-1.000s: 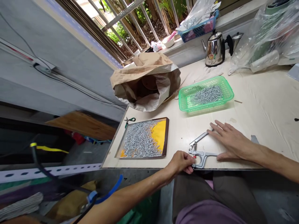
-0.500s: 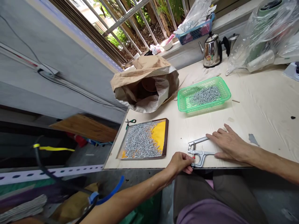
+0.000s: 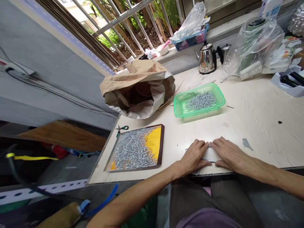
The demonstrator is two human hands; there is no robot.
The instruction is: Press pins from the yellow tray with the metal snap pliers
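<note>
Silver hand-press pliers [image 3: 210, 155] lie at the table's front edge, mostly covered by my hands. My left hand [image 3: 194, 155] wraps over the head end and part of the handles. On the handle ends, my right hand [image 3: 229, 154] is closed, thumb on the near handle and fingers on the far one. The jaws are hidden under my left hand. To the left sits a shallow tray [image 3: 161, 145] with a brown edge, holding many small silver metal pieces [image 3: 133, 150] over a yellow bottom. A green plastic basket [image 3: 176, 109] farther back holds more such pieces.
An open brown paper sack [image 3: 140, 74] stands behind the tray. Green-handled scissors [image 3: 122, 128] lie at the table's left edge. A steel kettle [image 3: 207, 60] and a plastic-wrapped green object [image 3: 249, 47] are at the back. A grey scrap [image 3: 247, 144] lies right of my right hand.
My left hand has moved from the jaw tip up onto the pliers' head and handles. My right hand has closed on the handles, which now sit nearer together. The view has shifted slightly right.
</note>
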